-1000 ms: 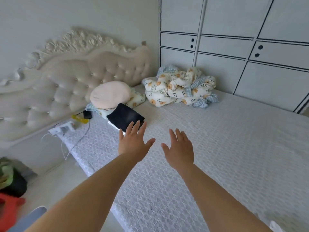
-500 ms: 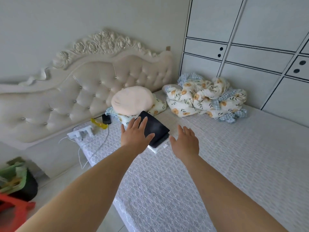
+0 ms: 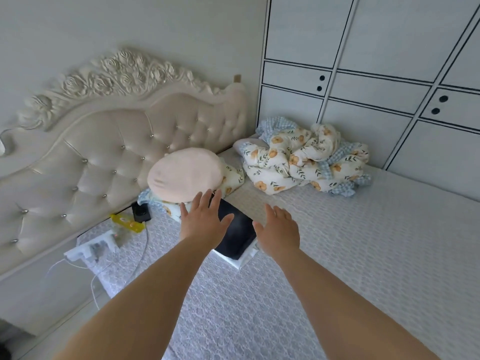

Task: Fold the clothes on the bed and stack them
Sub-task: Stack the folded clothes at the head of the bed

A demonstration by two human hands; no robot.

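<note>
A folded dark garment (image 3: 237, 235) lies on top of a folded white one (image 3: 242, 258), a small stack on the bed (image 3: 363, 242) near the pillows. My left hand (image 3: 204, 222) hovers over the stack's left side with fingers spread and straight. My right hand (image 3: 279, 233) is at the stack's right edge, fingers straight, palm facing inward. Neither hand holds anything. Whether they touch the stack I cannot tell.
A pink pillow (image 3: 185, 175) sits on a floral pillow against the tufted headboard (image 3: 104, 157). A crumpled floral quilt (image 3: 304, 162) lies by the wardrobe (image 3: 376, 74). A power strip (image 3: 89, 249), cables, a yellow packet (image 3: 127, 223) and a black charger (image 3: 141, 213) lie at the bed's left corner.
The view has moved closer to the headboard. Both hands have reached forward from the bare bed to either side of the dark and white stack.
</note>
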